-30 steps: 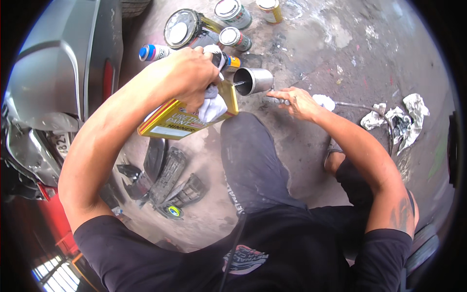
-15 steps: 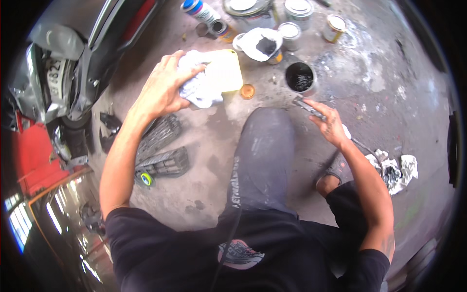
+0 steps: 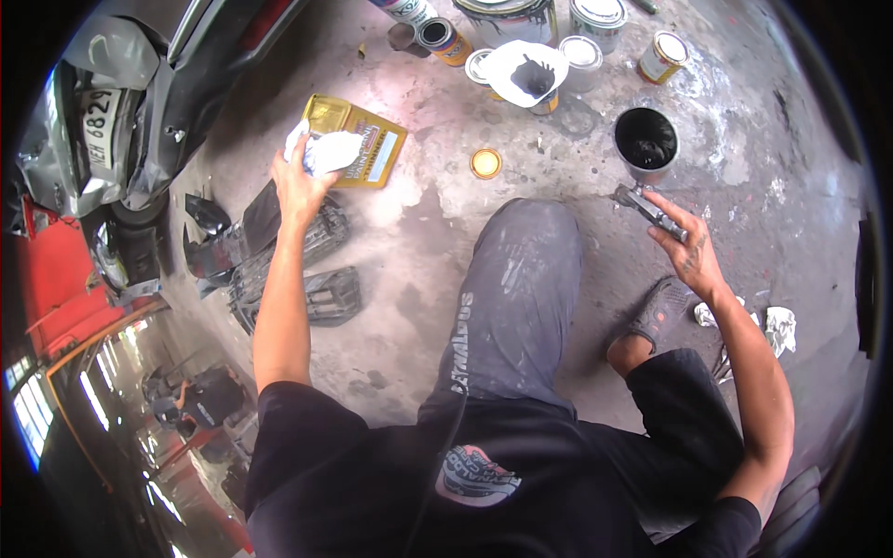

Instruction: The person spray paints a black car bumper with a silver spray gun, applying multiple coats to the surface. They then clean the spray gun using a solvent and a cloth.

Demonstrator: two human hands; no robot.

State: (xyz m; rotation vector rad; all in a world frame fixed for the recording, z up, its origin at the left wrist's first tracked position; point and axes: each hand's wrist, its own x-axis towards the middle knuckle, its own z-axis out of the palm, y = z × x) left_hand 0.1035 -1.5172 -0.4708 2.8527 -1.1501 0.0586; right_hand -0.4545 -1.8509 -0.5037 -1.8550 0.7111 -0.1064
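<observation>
My left hand [image 3: 302,191] is closed on a crumpled white rag [image 3: 335,152], which presses against a yellow rectangular can [image 3: 381,153]. Whether these fingers also grip the can's handle is hidden by the rag. My right hand [image 3: 686,237] is closed around a dark grey, elongated metal tool [image 3: 654,212]; its exact kind is unclear. Just beyond that tool stands a round container [image 3: 648,166] with glossy black liquid inside. A small round orange-yellow cap [image 3: 486,164] lies on the floor between my hands.
Several paint cans [image 3: 507,20] stand at the far side, one topped by a white sheet [image 3: 526,70] with a black smear. Dark plastic parts [image 3: 307,270] lie at left, near a damaged car [image 3: 116,121]. Crumpled paper [image 3: 779,327] lies at right. Another person [image 3: 206,400] is at lower left.
My left hand has shifted left with the rag and the yellow can, whose printed face now shows. My right hand has moved right and slightly down with the tool. The view has shifted too.
</observation>
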